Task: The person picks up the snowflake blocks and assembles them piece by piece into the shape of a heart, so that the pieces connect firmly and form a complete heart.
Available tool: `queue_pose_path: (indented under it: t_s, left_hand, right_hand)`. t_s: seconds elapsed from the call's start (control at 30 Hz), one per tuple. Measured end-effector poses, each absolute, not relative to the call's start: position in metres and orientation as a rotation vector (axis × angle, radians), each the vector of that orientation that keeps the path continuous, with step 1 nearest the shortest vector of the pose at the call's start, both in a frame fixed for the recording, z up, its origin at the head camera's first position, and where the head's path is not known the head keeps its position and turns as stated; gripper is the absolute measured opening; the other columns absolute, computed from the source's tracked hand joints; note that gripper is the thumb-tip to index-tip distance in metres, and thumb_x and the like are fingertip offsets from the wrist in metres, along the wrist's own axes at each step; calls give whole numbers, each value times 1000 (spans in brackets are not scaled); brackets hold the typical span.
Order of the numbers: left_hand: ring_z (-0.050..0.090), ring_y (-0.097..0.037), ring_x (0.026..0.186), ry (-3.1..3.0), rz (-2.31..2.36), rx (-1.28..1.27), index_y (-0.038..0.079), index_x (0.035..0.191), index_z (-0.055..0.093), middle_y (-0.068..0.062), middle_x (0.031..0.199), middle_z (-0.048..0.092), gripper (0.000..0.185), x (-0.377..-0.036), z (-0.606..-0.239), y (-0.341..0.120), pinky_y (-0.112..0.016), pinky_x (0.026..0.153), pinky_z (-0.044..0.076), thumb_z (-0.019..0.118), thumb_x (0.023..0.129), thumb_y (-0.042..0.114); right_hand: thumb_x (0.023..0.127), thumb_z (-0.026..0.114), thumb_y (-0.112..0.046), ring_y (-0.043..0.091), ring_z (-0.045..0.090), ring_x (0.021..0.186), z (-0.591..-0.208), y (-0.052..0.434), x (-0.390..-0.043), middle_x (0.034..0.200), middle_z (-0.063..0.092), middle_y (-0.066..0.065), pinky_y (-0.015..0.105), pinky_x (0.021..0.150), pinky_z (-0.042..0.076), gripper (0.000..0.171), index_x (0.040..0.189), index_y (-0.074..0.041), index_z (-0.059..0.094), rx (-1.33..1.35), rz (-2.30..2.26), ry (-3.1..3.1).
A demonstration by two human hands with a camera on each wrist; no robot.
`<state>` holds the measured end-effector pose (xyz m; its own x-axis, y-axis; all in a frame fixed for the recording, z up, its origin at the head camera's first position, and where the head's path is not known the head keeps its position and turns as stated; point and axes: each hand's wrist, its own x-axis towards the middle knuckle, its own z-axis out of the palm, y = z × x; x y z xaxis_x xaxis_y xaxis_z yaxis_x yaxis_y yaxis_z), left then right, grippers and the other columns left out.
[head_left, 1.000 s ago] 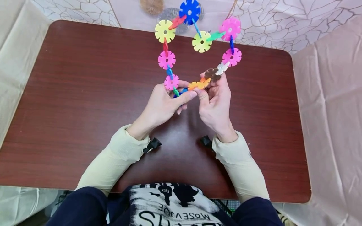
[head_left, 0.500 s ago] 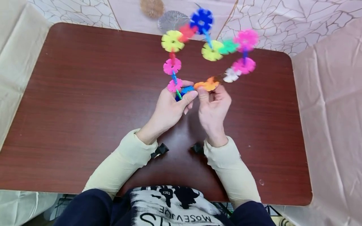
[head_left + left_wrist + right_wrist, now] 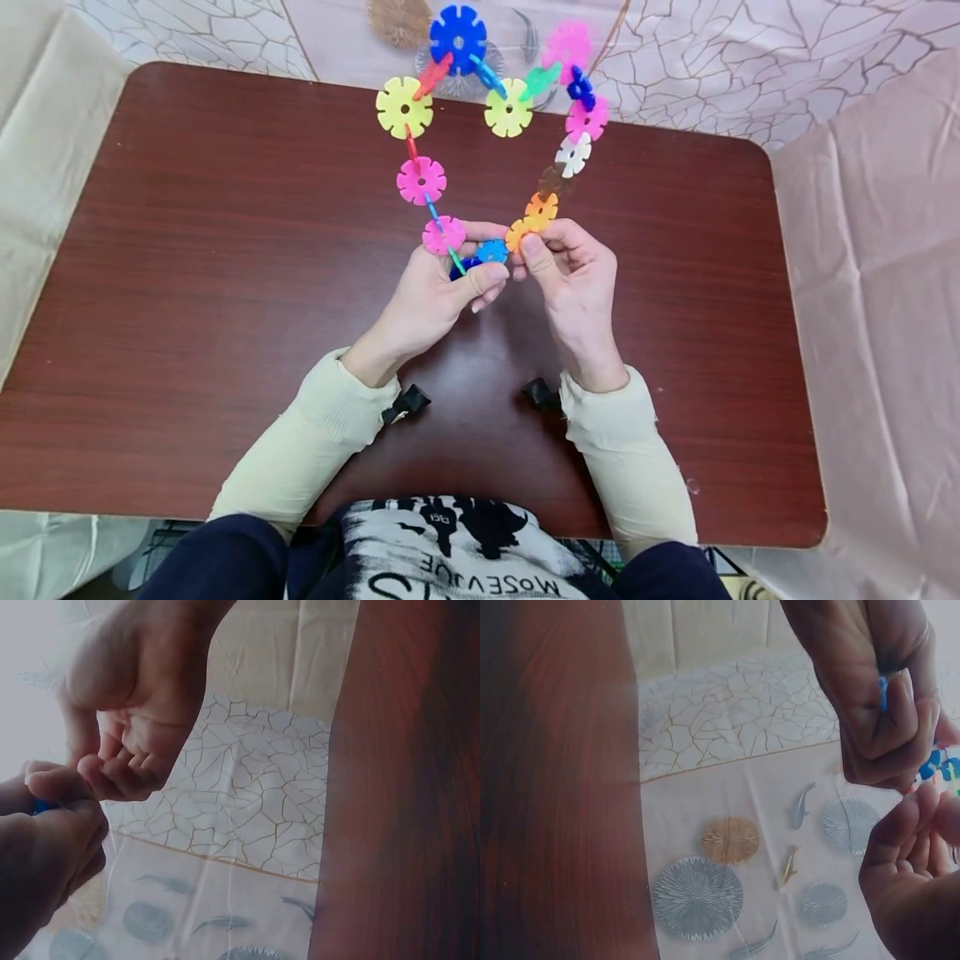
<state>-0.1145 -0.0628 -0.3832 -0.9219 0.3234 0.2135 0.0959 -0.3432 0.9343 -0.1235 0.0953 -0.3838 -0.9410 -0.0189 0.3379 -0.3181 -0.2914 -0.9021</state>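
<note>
A long chain of slotted plastic snowflake discs hangs between both hands in the head view, held up above the table. My left hand [image 3: 427, 292] pinches its left end, where a light blue disc [image 3: 492, 252], a dark blue disc and a green disc [image 3: 457, 262] meet. Thumb and forefinger of my right hand [image 3: 581, 287] pinch a yellow-orange disc [image 3: 517, 234], close beside the light blue one. Beyond it run an orange disc [image 3: 542, 209], a brown disc [image 3: 551, 180] and a white disc [image 3: 573, 156]. A large blue disc [image 3: 458, 42] is at the top. Fingers hide much of the discs in both wrist views.
The brown wooden table [image 3: 225, 250] lies under the hands. Patterned cloth [image 3: 787, 58] covers the area past its far edge, and pale fabric [image 3: 885, 292] hangs at the right. The person's sleeves carry small black wrist mounts [image 3: 407, 403].
The chain swung right, then back left. Its right side now stretches out in a straighter line from the right hand, and the light blue disc shows more between the hands.
</note>
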Motion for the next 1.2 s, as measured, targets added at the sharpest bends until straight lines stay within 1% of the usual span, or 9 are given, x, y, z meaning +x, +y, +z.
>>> queue_pose_path:
  t_s: [0.2,0.3,0.43,0.57,0.63,0.8,0.9,1.0,1.2]
  left_hand:
    - [48,-22,59,1699,2330,711,-9,122,54,-15,90,69,33,-115,-382,-69,-26,49,41,62,90,-8]
    - [47,-21,57,1710,2300,764,-10,122,53,-12,85,67,34,-115,-382,-71,-27,50,41,61,89,-9]
    - [46,-21,55,1726,2282,790,-10,123,53,-12,81,66,35,-115,-380,-73,-28,50,41,62,89,-8]
    - [47,-21,55,1705,2260,816,-8,123,53,-17,94,70,35,-115,-379,-74,-28,50,40,64,90,-4]
    - [48,-21,56,1700,2246,828,-8,123,52,-16,92,69,36,-116,-379,-75,-28,50,40,65,90,-1]
    - [49,-23,58,1723,2201,860,-6,124,49,-15,89,67,39,-117,-379,-78,-29,50,41,66,90,4]
    - [49,-25,59,1740,2193,829,-7,125,47,-17,84,64,41,-119,-380,-80,-30,51,43,66,90,2]
    - [52,-26,61,1723,2243,694,-7,124,48,-14,77,60,37,-121,-383,-80,-30,53,47,63,90,-4]
    - [52,-19,64,1398,2404,479,-5,122,47,-11,79,58,29,-123,-385,-78,-23,54,45,50,94,-11]
  right_hand:
    - [88,71,-8,18,63,63,-385,98,-121,73,66,9,25,63,56,9,89,0,68,441,2398,-1720]
    - [87,72,-9,18,62,61,-384,100,-120,73,66,7,25,64,56,8,90,-1,69,463,2317,-1797]
    - [89,69,-2,17,62,60,-382,102,-118,73,65,5,25,63,56,5,90,3,67,491,2230,-1884]
    - [89,65,5,16,62,60,-379,103,-117,73,65,4,26,63,56,8,90,13,64,510,2176,-1930]
    - [88,65,6,17,62,60,-378,104,-116,72,65,3,26,63,56,11,91,16,63,514,2135,-1960]
    - [87,68,5,21,63,60,-374,105,-113,71,65,5,29,63,57,12,90,16,64,534,1997,-2063]
    - [87,68,4,22,63,60,-373,105,-112,71,66,8,29,62,57,10,88,13,64,538,1942,-2099]
    - [87,69,3,22,62,60,-372,104,-113,70,65,12,28,58,54,8,86,10,65,530,1889,-2116]
    - [88,69,1,24,61,61,-370,101,-116,74,65,17,28,58,54,9,89,9,66,517,1851,-2144]
